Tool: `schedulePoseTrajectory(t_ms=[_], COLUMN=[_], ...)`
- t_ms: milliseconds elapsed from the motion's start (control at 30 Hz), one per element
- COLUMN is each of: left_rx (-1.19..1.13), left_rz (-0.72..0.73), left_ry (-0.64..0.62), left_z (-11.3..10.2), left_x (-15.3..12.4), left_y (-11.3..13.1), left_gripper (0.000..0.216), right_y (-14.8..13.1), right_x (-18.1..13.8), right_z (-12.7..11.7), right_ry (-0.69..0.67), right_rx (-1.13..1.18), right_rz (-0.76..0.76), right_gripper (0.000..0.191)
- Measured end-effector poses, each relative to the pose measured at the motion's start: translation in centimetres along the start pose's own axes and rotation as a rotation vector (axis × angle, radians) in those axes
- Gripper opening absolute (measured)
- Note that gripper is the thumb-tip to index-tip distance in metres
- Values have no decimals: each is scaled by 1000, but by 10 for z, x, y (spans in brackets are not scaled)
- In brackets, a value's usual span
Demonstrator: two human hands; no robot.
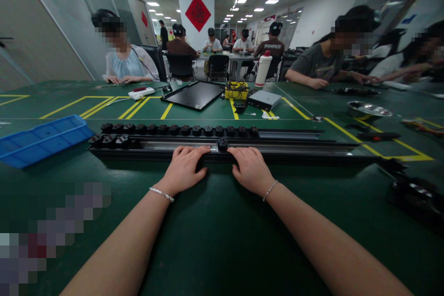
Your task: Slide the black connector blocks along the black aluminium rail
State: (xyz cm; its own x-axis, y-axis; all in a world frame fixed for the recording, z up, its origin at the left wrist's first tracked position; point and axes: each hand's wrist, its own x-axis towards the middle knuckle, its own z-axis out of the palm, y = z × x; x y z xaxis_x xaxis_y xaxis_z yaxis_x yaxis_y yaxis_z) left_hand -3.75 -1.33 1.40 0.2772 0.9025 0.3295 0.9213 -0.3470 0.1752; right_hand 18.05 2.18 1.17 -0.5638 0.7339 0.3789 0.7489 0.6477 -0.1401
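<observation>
A long black rail (305,149) with a silvery groove lies across the table in front of me. In its groove, near the middle, sits one small black module (222,144). My left hand (183,169) rests its fingers over the rail's front edge, left of that module, thumb apart. On the other side, my right hand (250,169) has its index fingertip at the module's right edge, with the thumb spread below. Several similar black modules (108,140) sit at the rail's left end. Behind it lies a second rail (291,134) bearing a row of such modules.
A blue tray (45,138) stands at the left. Farther back are a dark flat panel (194,95), a yellow box (236,90) with cables, a grey box (264,99) and a white bottle (263,69). At right are a metal bowl (369,110) and black parts (416,196). Co-workers sit opposite.
</observation>
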Motion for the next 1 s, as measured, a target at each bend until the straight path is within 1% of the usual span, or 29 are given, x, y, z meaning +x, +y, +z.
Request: schedulePoseTrajectory(t_ms=[400,1000], left_rx=[2,-2], left_rz=[2,2], left_ry=[-5,-5], left_z=[-1,0], left_x=[0,0], left_y=[0,0], left_gripper=[51,51], right_y=[1,2], right_x=[0,1], right_z=[1,1], right_ry=[28,7], right_rx=[27,10], right_rz=[-2,-10], right_gripper=[40,40])
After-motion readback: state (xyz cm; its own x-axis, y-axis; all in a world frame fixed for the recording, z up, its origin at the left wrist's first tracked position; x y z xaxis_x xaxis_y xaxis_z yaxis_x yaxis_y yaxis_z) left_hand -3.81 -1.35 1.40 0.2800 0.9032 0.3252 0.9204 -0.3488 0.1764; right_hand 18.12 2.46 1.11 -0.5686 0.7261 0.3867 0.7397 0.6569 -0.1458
